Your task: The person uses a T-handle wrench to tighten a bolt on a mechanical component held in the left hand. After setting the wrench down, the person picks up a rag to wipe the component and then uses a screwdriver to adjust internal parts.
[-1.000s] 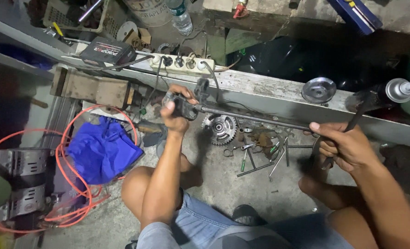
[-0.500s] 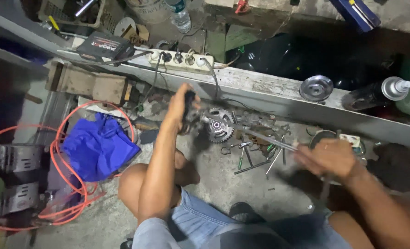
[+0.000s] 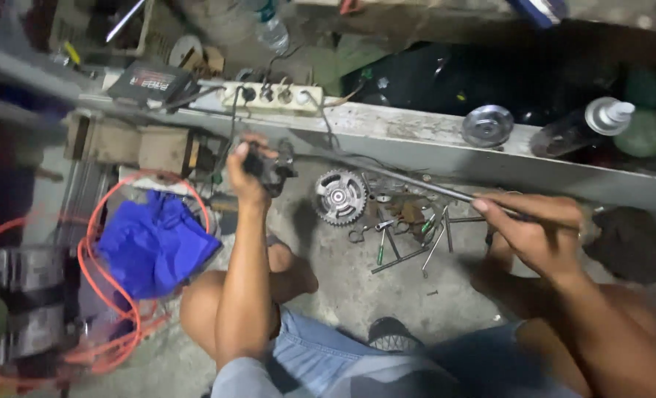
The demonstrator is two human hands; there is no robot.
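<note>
While hands grip tools, dark red-labelled box (image 3: pixel 153 79) sits upper left.

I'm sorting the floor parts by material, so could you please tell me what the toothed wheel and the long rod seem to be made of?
Toothed wheel: apparently bare metal, dull grey with a paler hub. Long rod in the right hand: probably steel, thin, straight, grey with a faint sheen.

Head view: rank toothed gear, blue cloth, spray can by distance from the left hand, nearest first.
From the left hand, which grips a small dark part:
1. Toothed gear, on the floor just to its right.
2. Blue cloth, lower left inside the orange hose loop.
3. Spray can, far right on the ledge.
</note>
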